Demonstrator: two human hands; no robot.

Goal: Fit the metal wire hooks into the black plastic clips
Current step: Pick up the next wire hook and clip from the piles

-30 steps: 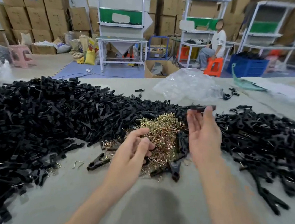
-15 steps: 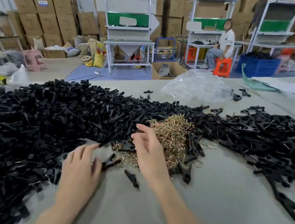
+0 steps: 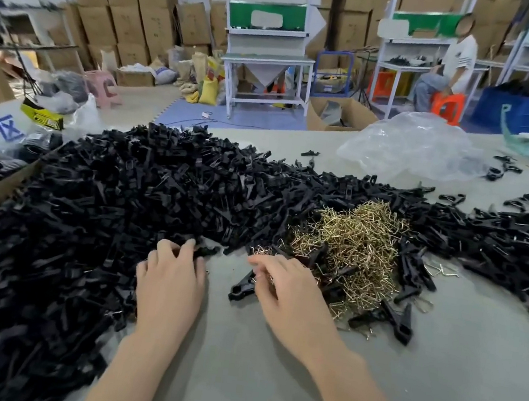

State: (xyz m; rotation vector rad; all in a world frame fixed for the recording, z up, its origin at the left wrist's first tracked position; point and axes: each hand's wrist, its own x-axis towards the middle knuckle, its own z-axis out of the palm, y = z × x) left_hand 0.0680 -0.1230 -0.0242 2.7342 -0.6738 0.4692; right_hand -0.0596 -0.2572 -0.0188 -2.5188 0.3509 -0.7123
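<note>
Left grip: the left hand [image 3: 170, 275] is laid knuckles-up at the near edge of the black plastic clips [image 3: 88, 212], fingers bent onto them; a pinch cannot be told.
Right grip: the right hand [image 3: 282, 289] is curled at the near-left fringe of the metal wire hooks [image 3: 351, 244]; a hold cannot be told either.
Loose clip: one loose clip [image 3: 240, 289] lies on the worktop [image 3: 433, 387] between the hands, beside the right fingers (long axis slanting near-left to far-right).
Deciding relation: clips lie leftward and hooks rightward, so each hand is judged nearer its own part.
</note>
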